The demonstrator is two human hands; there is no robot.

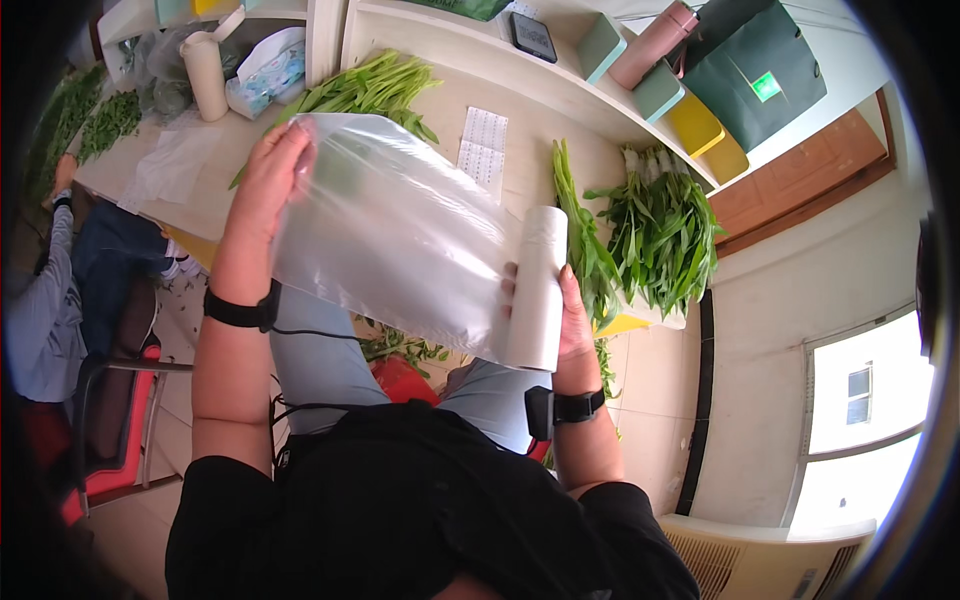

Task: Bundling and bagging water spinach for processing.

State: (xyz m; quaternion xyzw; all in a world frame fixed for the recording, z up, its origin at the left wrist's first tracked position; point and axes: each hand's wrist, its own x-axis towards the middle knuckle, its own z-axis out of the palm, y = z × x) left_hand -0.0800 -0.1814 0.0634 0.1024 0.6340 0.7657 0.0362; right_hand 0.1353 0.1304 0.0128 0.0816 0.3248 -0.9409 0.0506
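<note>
My left hand (281, 165) pinches the free end of a clear plastic bag sheet (397, 240), which stretches taut above my lap. At its other end the sheet runs onto a roll of plastic bags (538, 289). My right hand (571, 315) holds that roll nearly upright, the fingers partly hidden behind roll and film. Loose leafy green stems (382, 79) lie on the desk beyond my left hand. Right of the roll are more loose greens (585, 232) and several bundled greens (660, 225), their stem ends wrapped in white.
A sheet of printed labels (482, 146) lies on the desk (525, 112). At the left back stand a cream bottle (205, 75) and a tissue pack (270, 75). The shelf holds a phone (533, 37) and a pink flask (654, 43). A co-worker's hand (66, 172) is at far left, near other greens.
</note>
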